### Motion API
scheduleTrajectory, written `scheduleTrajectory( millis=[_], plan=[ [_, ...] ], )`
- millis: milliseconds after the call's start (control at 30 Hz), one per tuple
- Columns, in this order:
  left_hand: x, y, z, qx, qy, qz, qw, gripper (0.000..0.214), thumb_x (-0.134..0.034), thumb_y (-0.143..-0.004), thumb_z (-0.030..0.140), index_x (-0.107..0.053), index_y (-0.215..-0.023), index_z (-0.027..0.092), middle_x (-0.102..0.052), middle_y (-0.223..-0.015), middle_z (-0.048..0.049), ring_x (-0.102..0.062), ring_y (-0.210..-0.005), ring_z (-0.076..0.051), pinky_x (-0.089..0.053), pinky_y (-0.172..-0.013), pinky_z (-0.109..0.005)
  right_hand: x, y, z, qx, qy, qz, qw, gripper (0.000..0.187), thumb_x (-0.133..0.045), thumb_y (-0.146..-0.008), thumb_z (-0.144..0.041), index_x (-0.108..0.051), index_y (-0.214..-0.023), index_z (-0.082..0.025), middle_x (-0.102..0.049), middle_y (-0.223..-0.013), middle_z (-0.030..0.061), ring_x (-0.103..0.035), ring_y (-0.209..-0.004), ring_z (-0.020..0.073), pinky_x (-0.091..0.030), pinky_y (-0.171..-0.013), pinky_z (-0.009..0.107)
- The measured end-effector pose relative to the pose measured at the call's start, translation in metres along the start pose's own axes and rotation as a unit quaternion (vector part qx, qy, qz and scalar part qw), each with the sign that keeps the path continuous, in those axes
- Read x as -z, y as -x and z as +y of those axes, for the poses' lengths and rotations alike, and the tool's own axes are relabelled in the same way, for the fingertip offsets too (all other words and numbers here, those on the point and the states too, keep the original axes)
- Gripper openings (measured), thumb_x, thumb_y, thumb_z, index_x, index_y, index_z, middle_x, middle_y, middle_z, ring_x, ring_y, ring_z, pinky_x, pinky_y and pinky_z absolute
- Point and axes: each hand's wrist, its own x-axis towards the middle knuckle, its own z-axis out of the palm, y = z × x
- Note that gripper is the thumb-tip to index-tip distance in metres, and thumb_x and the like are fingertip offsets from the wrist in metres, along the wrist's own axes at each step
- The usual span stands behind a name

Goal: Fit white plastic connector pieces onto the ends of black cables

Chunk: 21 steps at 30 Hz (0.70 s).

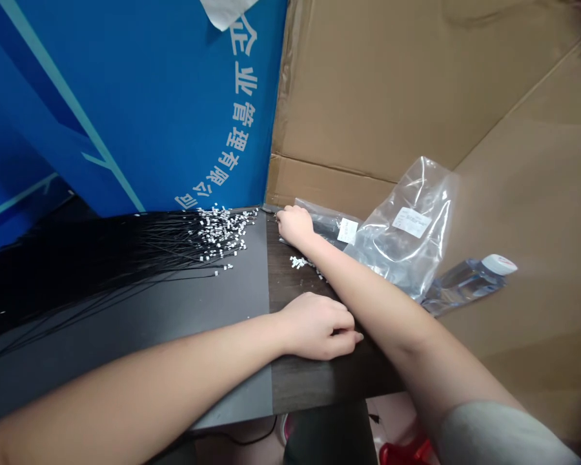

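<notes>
Left hand (317,328) near white connectors (299,262)

The bare left hand (314,328) lies palm-down and loosely curled, its fingertips (354,336) tucked under, the forearm coming in from the lower left; the bare right hand (295,226) stretches farther out, fingers bunched, perhaps pinching something, below a grey short sleeve (498,433)

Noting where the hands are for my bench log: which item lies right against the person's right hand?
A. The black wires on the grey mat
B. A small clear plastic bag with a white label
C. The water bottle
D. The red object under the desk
B: the right hand, reaching across the left arm, sits against the edge of the small clear plastic bag.
</notes>
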Motion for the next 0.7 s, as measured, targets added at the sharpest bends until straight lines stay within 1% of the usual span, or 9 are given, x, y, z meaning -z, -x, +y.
scheduleTrajectory(
  millis=[133, 200, 233, 267, 333, 400, 567, 633, 700],
  plan=[
    [0.000, -0.001, -0.001, 0.007, 0.011, -0.002, 1.000, 0.041, -0.060, -0.102, 0.041, -0.063, -0.067, 0.020, -0.071, -0.074, -0.0005, -0.067, -0.072, -0.014, -0.039, -0.061, -0.031, 0.000, 0.000, 0.005, -0.024, -0.030, 0.026, 0.999, 0.035, -0.046, -0.105, -0.022, -0.079, -0.117, -0.018, -0.075, -0.123, 0.0166, -0.065, -0.116, 0.0335, -0.047, -0.101, 0.046],
    [0.000, -0.001, -0.002, 0.011, 0.010, 0.000, 1.000, 0.041, -0.059, -0.103, 0.041, -0.063, -0.068, 0.020, -0.072, -0.076, -0.0007, -0.067, -0.073, -0.014, -0.038, -0.061, -0.031, 0.005, -0.002, 0.008, -0.043, -0.076, 0.058, 0.994, 0.035, -0.046, -0.105, -0.024, -0.079, -0.117, -0.020, -0.075, -0.123, 0.0139, -0.066, -0.116, 0.0323, -0.049, -0.099, 0.044],
    [0.000, -0.001, -0.002, 0.013, 0.010, 0.000, 1.000, 0.042, -0.059, -0.103, 0.042, -0.064, -0.068, 0.020, -0.072, -0.076, -0.0009, -0.067, -0.073, -0.014, -0.038, -0.061, -0.031, 0.009, -0.004, 0.011, -0.054, -0.120, 0.085, 0.988, 0.034, -0.047, -0.105, -0.024, -0.079, -0.114, -0.021, -0.076, -0.122, 0.0125, -0.066, -0.115, 0.0314, -0.049, -0.098, 0.043],
    [0.000, -0.001, -0.002, 0.014, 0.009, 0.000, 1.000, 0.041, -0.059, -0.103, 0.042, -0.065, -0.069, 0.020, -0.073, -0.077, -0.0012, -0.067, -0.074, -0.014, -0.038, -0.061, -0.030, 0.013, -0.005, 0.014, -0.063, -0.175, 0.112, 0.976, 0.031, -0.050, -0.104, -0.025, -0.079, -0.110, -0.021, -0.077, -0.119, 0.0110, -0.068, -0.112, 0.0301, -0.050, -0.097, 0.042],
    [0.000, -0.001, -0.002, 0.015, 0.010, 0.002, 1.000, 0.040, -0.060, -0.103, 0.042, -0.066, -0.071, 0.020, -0.073, -0.078, -0.0017, -0.067, -0.074, -0.015, -0.039, -0.061, -0.030, 0.022, -0.009, 0.020, -0.070, -0.281, 0.154, 0.945, 0.025, -0.056, -0.100, -0.026, -0.079, -0.105, -0.021, -0.079, -0.111, 0.0078, -0.070, -0.105, 0.0270, -0.051, -0.096, 0.041],
    [-0.001, -0.001, -0.003, 0.014, 0.011, 0.005, 1.000, 0.039, -0.060, -0.103, 0.042, -0.066, -0.072, 0.020, -0.072, -0.077, -0.0018, -0.067, -0.074, -0.015, -0.040, -0.062, -0.028, 0.029, -0.012, 0.026, -0.076, -0.347, 0.173, 0.918, 0.020, -0.060, -0.097, -0.027, -0.078, -0.100, -0.021, -0.079, -0.102, 0.0056, -0.070, -0.098, 0.0250, -0.052, -0.094, 0.040],
    [-0.001, -0.002, -0.003, 0.016, 0.009, -0.003, 1.000, 0.038, -0.059, -0.104, 0.043, -0.068, -0.075, 0.020, -0.072, -0.079, -0.0019, -0.066, -0.075, -0.015, -0.041, -0.064, -0.028, 0.040, -0.017, 0.035, -0.082, -0.459, 0.197, 0.862, 0.009, -0.062, -0.093, -0.023, -0.069, -0.090, -0.019, -0.076, -0.091, 0.0045, -0.069, -0.088, 0.0204, -0.054, -0.090, 0.038],
    [0.000, -0.002, -0.004, 0.023, 0.010, -0.013, 1.000, 0.037, -0.059, -0.104, 0.043, -0.069, -0.076, 0.020, -0.073, -0.080, -0.0023, -0.067, -0.077, -0.015, -0.043, -0.066, -0.028, 0.046, -0.019, 0.036, -0.083, -0.510, 0.193, 0.834, 0.006, -0.061, -0.094, -0.021, -0.065, -0.090, -0.019, -0.075, -0.089, 0.0041, -0.068, -0.082, 0.0178, -0.055, -0.085, 0.036],
    [0.000, -0.002, -0.004, 0.031, 0.016, -0.020, 0.999, 0.036, -0.059, -0.104, 0.043, -0.071, -0.078, 0.020, -0.074, -0.082, -0.0027, -0.067, -0.079, -0.016, -0.044, -0.068, -0.027, 0.056, -0.020, 0.036, -0.074, -0.557, 0.200, 0.803, 0.006, -0.059, -0.096, -0.020, -0.060, -0.090, -0.020, -0.073, -0.086, 0.0034, -0.067, -0.077, 0.0153, -0.056, -0.081, 0.033]
  ],
)
